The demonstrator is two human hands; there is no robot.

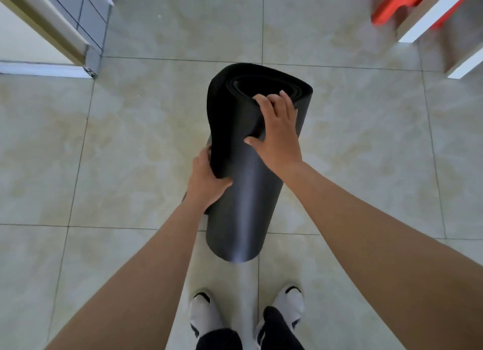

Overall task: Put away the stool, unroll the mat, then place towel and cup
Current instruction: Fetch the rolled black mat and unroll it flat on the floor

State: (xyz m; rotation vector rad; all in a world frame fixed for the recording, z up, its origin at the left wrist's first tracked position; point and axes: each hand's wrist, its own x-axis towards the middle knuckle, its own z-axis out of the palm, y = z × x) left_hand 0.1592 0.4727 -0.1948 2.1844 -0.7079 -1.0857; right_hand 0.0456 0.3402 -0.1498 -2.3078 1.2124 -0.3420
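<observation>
A black rolled-up mat stands on end in front of me, its open spiral end facing up, held above the tiled floor. My right hand grips the top rim, fingers hooked over the edge and thumb on the outer side. My left hand clasps the roll's left side lower down, at the loose outer flap. A red plastic stool sits at the far right, partly under a white table. No towel or cup is in view.
Beige floor tiles spread all around. A white table edge crosses the upper right. A wall corner with a door frame stands at upper left. My feet in white shoes are at the bottom.
</observation>
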